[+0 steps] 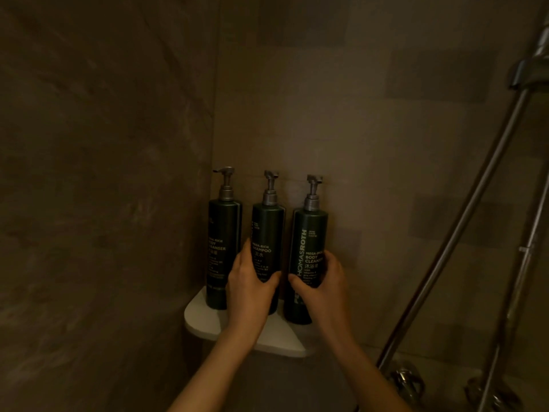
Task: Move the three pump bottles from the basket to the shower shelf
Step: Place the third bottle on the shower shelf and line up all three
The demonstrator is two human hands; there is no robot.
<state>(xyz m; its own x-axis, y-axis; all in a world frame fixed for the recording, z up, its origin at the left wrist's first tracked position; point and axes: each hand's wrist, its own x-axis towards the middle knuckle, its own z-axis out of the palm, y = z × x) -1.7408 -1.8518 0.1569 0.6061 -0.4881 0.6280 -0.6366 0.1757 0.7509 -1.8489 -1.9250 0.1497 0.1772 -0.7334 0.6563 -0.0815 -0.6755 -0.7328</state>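
Three dark green pump bottles with grey pumps stand upright in a row on a white corner shower shelf (205, 319). The left bottle (223, 230) stands free against the wall corner. My left hand (251, 288) wraps around the lower part of the middle shampoo bottle (267, 227). My right hand (322, 288) grips the lower part of the right body cleanser bottle (309, 242). No basket is in view.
Brown tiled walls meet in the corner behind the shelf. A metal shower rail and hose (463, 233) run diagonally on the right, with chrome tap fittings (407, 382) at the lower right.
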